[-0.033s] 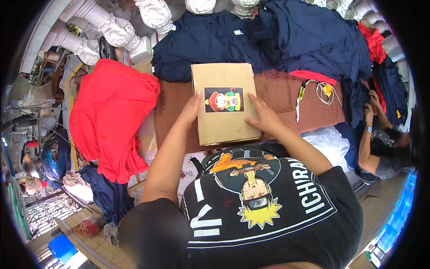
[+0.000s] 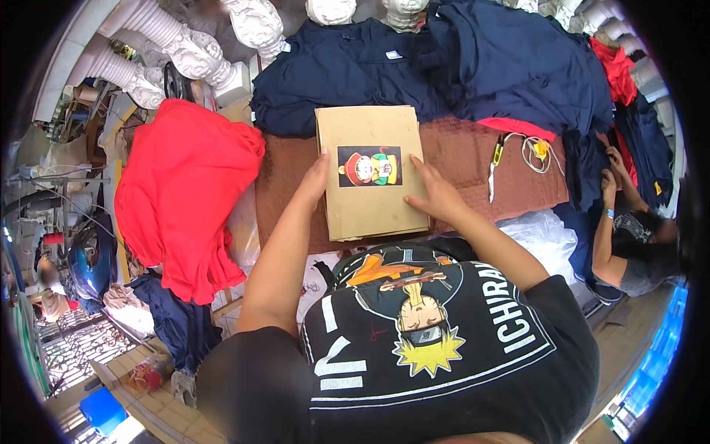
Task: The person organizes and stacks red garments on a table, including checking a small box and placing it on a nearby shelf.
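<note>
A stack of brown cardboard sheets (image 2: 373, 211) lies on a brown quilted cloth (image 2: 466, 166) in front of me. On its top sheet is a small dark card (image 2: 370, 166) with a colourful cartoon figure, turned sideways. My left hand (image 2: 316, 179) rests along the stack's left edge, fingers stretched out. At the right edge lies my right hand (image 2: 435, 191), its fingers extended and its thumb apart over the top sheet. Neither hand wraps round the cardboard; the fingertips' undersides are hidden.
Red cloth (image 2: 188, 192) is heaped at left, navy garments (image 2: 355, 70) along the far side. A yellow utility knife (image 2: 496, 159) and a coiled pale cord (image 2: 536, 157) lie right. Another person's hands (image 2: 612, 172) touch dark cloth. Clear plastic (image 2: 536, 237) lies near right.
</note>
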